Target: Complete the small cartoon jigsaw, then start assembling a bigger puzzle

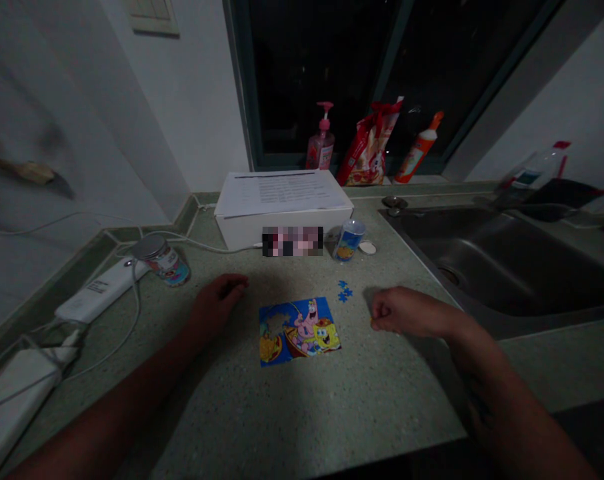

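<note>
A cartoon jigsaw puzzle (307, 333) lies flat on the counter between my hands, showing a pink and a yellow figure in a boat. Bare counter shows through a gap in its upper left part. My left hand (219, 303) rests to the left of the puzzle, fingers loosely curled, with a gap between thumb and forefinger and nothing visible in it. To the right, my right hand (402, 311) is closed in a pinch. A small yellowish puzzle piece (372, 322) barely shows at its fingertips. Several loose blue puzzle pieces (345, 291) lie between the puzzle and my right hand.
Behind the puzzle stand a blue tin (349, 241), a round lid (367, 248) and a white box (282, 207) with paper on top. A jar (165, 261) and power strips (99, 290) with cables are at left. A sink (507, 260) lies right.
</note>
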The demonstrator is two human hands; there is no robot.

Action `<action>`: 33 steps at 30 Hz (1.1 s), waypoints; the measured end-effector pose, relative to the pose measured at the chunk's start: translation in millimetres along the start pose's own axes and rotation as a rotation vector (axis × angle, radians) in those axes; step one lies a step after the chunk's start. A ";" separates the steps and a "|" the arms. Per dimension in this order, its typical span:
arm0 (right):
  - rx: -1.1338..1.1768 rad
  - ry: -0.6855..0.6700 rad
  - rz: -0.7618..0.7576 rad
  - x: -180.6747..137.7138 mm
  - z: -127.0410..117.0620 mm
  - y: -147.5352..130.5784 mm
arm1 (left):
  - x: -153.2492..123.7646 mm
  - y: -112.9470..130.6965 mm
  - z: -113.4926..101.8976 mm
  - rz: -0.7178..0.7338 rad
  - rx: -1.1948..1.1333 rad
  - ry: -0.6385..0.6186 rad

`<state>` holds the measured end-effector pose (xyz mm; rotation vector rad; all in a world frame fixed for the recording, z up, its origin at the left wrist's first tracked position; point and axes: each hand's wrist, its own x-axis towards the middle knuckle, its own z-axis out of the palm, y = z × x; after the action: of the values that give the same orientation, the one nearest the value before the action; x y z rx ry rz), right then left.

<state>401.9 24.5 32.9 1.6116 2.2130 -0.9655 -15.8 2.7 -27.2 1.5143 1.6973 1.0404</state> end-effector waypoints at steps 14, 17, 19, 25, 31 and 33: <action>0.019 0.296 0.038 1.6 -17.2 45.4 | -1.2 5.5 -2.1 0.006 0.029 0.000; 0.071 0.164 0.048 0.1 -18.3 61.1 | -0.3 2.5 -1.7 0.012 0.020 -0.002; 0.077 0.144 0.048 1.6 -16.0 62.8 | 0.1 1.3 -1.6 0.015 0.025 -0.006; 0.050 0.192 -0.016 10.0 -10.5 46.5 | -1.6 6.4 -2.4 0.009 0.052 -0.002; 0.018 0.308 -0.100 20.1 -4.8 29.1 | -1.7 5.9 -2.3 0.021 0.054 -0.007; 0.016 0.329 -0.127 23.0 -2.5 22.8 | -1.5 3.9 -2.0 0.023 0.046 -0.010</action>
<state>414.8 47.4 13.8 1.7634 2.5559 -0.7965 -15.4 1.1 -22.9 1.5684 1.7112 1.0105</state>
